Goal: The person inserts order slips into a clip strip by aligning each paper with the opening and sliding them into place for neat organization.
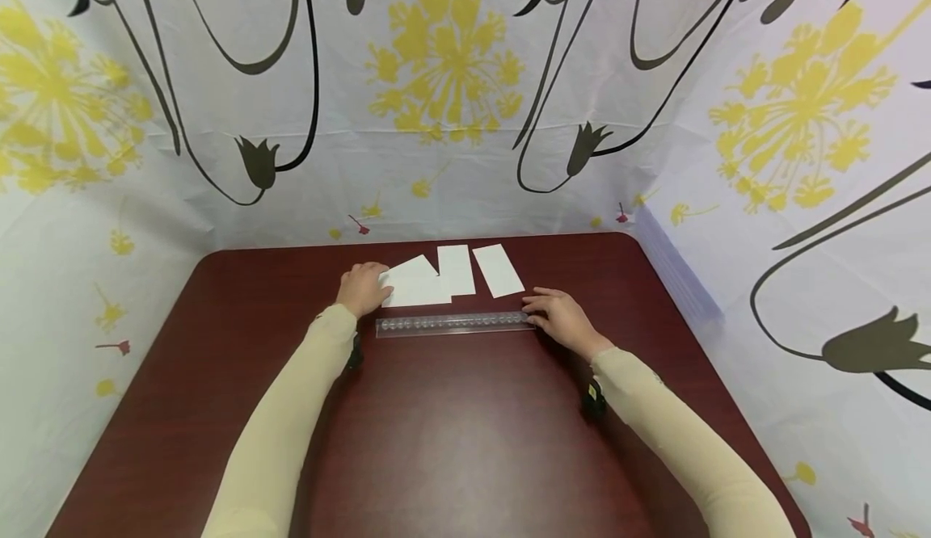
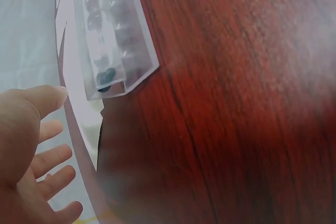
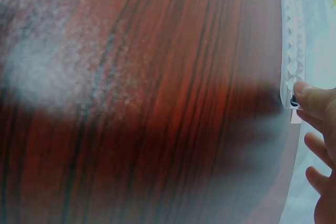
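Note:
A long clear plastic strip [image 1: 454, 325] with a row of round bumps lies crosswise on the table. In the left wrist view, its near end holds a small dark spot [image 2: 106, 80]. My right hand [image 1: 562, 320] pinches the strip's right end; in the right wrist view, the thumb [image 3: 304, 94] covers part of that end. My left hand [image 1: 361, 289] is beside the left white paper [image 1: 414, 289], apart from the strip. Its thumb and fingers are spread in the left wrist view. Whether the fingertips touch the paper, I cannot tell.
Behind the strip lie more white papers, one in the middle [image 1: 457, 267] and one tilted at the right [image 1: 499, 271]. The dark red wooden table [image 1: 451, 433] ends at a rounded back edge. A white patterned cloth [image 1: 451, 174] hangs behind and at both sides.

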A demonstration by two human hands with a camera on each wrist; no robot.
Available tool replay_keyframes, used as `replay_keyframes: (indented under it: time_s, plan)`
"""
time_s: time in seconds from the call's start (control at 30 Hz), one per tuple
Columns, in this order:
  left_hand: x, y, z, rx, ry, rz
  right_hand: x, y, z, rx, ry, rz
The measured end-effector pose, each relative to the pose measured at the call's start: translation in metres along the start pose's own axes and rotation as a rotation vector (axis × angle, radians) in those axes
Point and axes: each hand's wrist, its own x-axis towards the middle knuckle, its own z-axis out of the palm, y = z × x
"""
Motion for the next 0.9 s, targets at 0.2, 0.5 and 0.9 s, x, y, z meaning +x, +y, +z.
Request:
replay_keyframes:
  time_s: [0.2,0.5,0.9]
  plan:
    - [-0.002,0.005,-0.001,0.011,0.005,-0.016,0.000,0.000,0.000,-0.019,-0.008,-0.037]
    - [0.000,0.003,-0.001,0.017,0.014,-0.018,0.001,0.011,0.000,0.105,-0.062,0.015]
    - [-0.002,0.002,-0.001,0.026,0.016,-0.004,0.001,0.020,0.004,0.153,-0.061,0.004]
